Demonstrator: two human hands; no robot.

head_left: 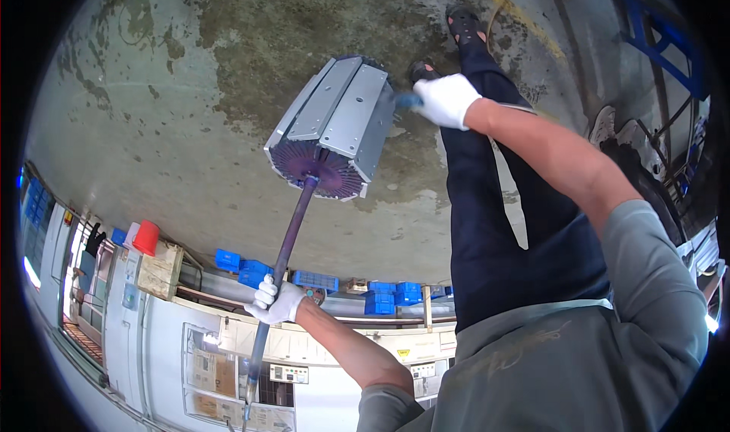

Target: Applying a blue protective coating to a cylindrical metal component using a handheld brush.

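Note:
A drum-shaped part (351, 112) has flat grey metal plates around it, drilled with small holes. Its near end shows a purple, finned disc (308, 162). From the disc's centre a long shaft (293, 230) runs toward the lower left, purple near the drum and greyer further along. My left hand (279, 303), in a white glove, is closed around this shaft. Beside the drum's right side, my white-gloved right hand (445, 101) is closed on a small blue object (407, 100). Motion blur hides what kind of object it is and whether it touches the plates.
The concrete floor (220, 166) has wet, dark patches. Blue crates (380, 299) and a red bucket (146, 236) stand along the wall. A blue metal frame (661, 48) is at upper right, near a pair of shoes (614, 128). Another person (86, 265) shows at far left.

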